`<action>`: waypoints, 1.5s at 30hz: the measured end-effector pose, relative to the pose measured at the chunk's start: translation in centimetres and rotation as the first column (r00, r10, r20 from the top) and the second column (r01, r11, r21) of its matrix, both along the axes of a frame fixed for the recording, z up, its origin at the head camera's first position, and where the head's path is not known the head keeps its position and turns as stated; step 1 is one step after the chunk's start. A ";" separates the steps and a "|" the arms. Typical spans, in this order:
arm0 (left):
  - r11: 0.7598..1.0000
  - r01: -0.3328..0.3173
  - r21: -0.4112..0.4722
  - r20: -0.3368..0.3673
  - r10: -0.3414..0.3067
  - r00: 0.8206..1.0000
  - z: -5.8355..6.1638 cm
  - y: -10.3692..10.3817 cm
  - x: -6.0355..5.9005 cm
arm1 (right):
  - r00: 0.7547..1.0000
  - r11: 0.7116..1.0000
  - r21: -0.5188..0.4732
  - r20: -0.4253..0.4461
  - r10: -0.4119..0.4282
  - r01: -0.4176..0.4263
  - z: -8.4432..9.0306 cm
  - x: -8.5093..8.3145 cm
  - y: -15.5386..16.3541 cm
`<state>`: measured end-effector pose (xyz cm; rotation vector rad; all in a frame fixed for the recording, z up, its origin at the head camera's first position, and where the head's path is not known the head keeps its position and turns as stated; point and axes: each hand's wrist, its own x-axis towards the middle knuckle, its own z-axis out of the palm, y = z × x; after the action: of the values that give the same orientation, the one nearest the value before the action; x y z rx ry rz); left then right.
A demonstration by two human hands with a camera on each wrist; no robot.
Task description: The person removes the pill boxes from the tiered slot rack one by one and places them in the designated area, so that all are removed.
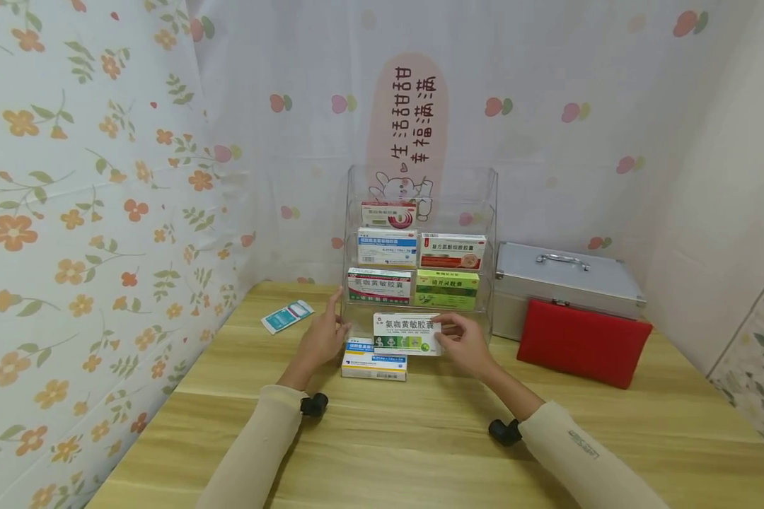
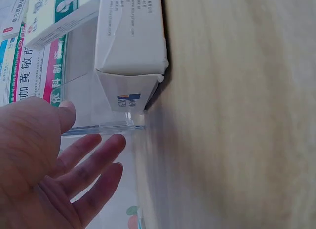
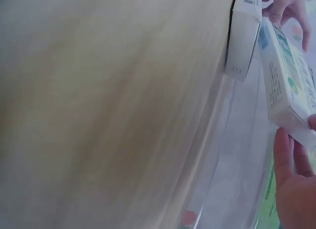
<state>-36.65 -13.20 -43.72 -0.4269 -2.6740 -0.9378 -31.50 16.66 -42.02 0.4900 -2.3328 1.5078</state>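
My right hand [image 1: 467, 348] pinches the right end of a white and green medicine box [image 1: 397, 325], held tilted before the lowest tier of a clear tiered display rack [image 1: 420, 182]. In the right wrist view, the fingers [image 3: 283, 155] lie under the end of that box. My left hand [image 1: 320, 343] is at the rack's left side. The left wrist view shows its thumb and loosely extended fingers [image 2: 101, 172] on either side of the clear edge. Below the held box, a blue and white medicine box [image 1: 374, 366] lies at the rack's foot.
Upper tiers hold several medicine boxes, including a red and white one [image 1: 453, 252] and a yellow-green one [image 1: 447, 290]. A teal and white packet [image 1: 287, 317] lies left on the wooden table [image 1: 382, 452]. To the right, a red pouch [image 1: 582, 343] leans against a silver case [image 1: 566, 279].
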 end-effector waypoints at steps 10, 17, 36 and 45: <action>0.999 -0.025 0.039 -0.035 0.026 0.999 0.3 0.1 -0.2 | 0.999 1.000 -0.004 0.037 -0.001 0.001 0.3 0.9 1.5; 0.999 -0.037 0.036 -0.012 0.038 0.999 0.5 0.3 0.0 | 0.999 0.999 -0.035 0.027 0.022 -0.021 -0.8 0.9 3.3; 1.000 -0.006 0.010 -0.035 0.007 0.999 0.3 0.4 0.0 | 0.981 1.000 0.021 0.194 0.006 -0.010 -0.2 3.0 7.4; 1.000 -0.003 0.009 -0.030 0.003 1.000 0.2 0.5 -0.1 | 0.942 0.999 0.011 0.334 0.026 -0.031 -0.5 3.4 7.9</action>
<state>-36.77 -12.73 -43.56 -0.4311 -2.6420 -0.9349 -28.06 24.56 -42.52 0.2889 -2.6013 1.7009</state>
